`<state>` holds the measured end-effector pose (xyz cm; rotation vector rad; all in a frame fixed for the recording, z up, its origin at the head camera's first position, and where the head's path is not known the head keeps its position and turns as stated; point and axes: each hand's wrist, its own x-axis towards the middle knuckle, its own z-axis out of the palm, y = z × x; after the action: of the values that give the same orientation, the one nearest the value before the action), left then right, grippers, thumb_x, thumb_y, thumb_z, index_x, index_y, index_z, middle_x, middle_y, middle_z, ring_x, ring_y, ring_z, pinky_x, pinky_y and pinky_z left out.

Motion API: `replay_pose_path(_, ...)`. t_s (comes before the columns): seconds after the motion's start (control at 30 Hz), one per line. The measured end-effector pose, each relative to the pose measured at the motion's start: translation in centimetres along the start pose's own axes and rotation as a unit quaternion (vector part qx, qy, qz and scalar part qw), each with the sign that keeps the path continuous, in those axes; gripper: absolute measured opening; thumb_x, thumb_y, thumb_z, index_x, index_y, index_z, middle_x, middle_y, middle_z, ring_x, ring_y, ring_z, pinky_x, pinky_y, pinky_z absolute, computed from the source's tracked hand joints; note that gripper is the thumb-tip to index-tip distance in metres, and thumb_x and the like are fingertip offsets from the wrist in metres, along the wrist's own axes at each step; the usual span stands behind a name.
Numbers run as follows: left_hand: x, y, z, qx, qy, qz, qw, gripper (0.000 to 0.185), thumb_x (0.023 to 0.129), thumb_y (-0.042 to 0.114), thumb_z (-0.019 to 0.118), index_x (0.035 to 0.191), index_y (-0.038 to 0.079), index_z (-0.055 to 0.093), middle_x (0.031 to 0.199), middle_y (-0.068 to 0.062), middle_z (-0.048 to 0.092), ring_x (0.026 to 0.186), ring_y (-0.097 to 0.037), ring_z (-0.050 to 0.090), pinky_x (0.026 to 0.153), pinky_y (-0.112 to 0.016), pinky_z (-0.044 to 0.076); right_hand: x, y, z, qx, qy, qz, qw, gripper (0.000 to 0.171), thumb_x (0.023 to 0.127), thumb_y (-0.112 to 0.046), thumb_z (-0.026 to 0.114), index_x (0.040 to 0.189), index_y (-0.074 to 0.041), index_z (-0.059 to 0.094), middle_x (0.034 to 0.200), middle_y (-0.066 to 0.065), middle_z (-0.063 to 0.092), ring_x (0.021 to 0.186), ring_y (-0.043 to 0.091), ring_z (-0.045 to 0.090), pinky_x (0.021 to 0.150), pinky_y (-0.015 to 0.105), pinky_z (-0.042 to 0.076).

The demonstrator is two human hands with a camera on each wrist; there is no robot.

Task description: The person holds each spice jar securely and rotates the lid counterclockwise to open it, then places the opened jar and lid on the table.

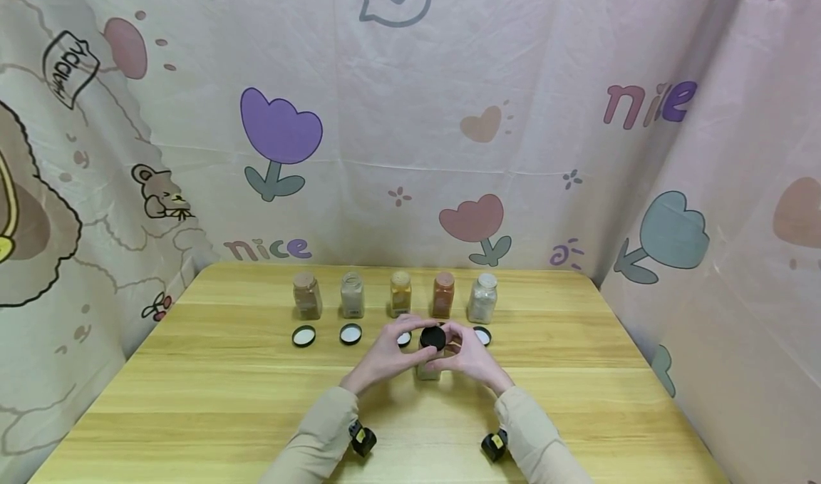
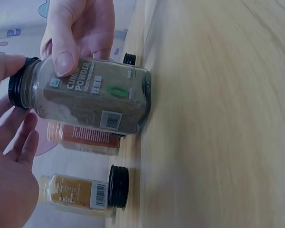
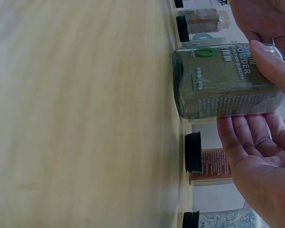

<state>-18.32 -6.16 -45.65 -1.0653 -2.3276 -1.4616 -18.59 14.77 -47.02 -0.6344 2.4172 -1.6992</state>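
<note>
A glass jar of cumin powder (image 2: pixel 92 102) stands upright on the table, between both hands. Its black lid (image 1: pixel 432 338) sits on the jar's mouth. My left hand (image 1: pixel 390 348) grips this lid by its edge, thumb and fingers on opposite sides. My right hand (image 1: pixel 471 357) holds the jar's body, with the thumb (image 3: pixel 270 64) across the label and the fingers round the other side. In the head view the hands hide much of the jar.
Behind the hands stand several lidless jars in a row: brown (image 1: pixel 308 299), greyish (image 1: pixel 353 299), yellow (image 1: pixel 400 295), red (image 1: pixel 443 296) and white (image 1: pixel 482 300). Black lids with white linings, such as the leftmost lid (image 1: pixel 304 336), lie before them. A printed cloth (image 1: pixel 385 113) hangs behind the table.
</note>
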Motion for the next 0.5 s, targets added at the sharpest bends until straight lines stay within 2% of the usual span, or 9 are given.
replay_pose_path(0.23, 0.09, 0.15, 0.32, -0.004, 0.02, -0.011, 0.9997, 0.046, 0.084, 0.021, 0.083, 0.126, 0.009, 0.069, 0.124, -0.006, 0.07, 0.12, -0.024, 0.06, 0.105, -0.04, 0.05, -0.07, -0.01, 0.0, 0.001, 0.002, -0.003, 1.0, 0.044, 0.074, -0.006, 0.088, 0.107, -0.001, 0.06, 0.102, 0.005, 0.061, 0.092, 0.009, 0.061, 0.086, 0.018, 0.056)
replay_pose_path(0.5, -0.08, -0.16, 0.07, -0.007, -0.006, -0.024, 0.9997, 0.049, 0.089, 0.021, 0.078, 0.133, 0.006, 0.064, 0.13, -0.007, 0.065, 0.127, -0.027, 0.057, 0.109, -0.048, 0.048, -0.04, -0.06, 0.02, 0.001, 0.003, 0.0, 1.0, 0.044, 0.075, -0.007, 0.088, 0.107, 0.0, 0.059, 0.102, 0.004, 0.061, 0.093, 0.01, 0.062, 0.086, 0.018, 0.056)
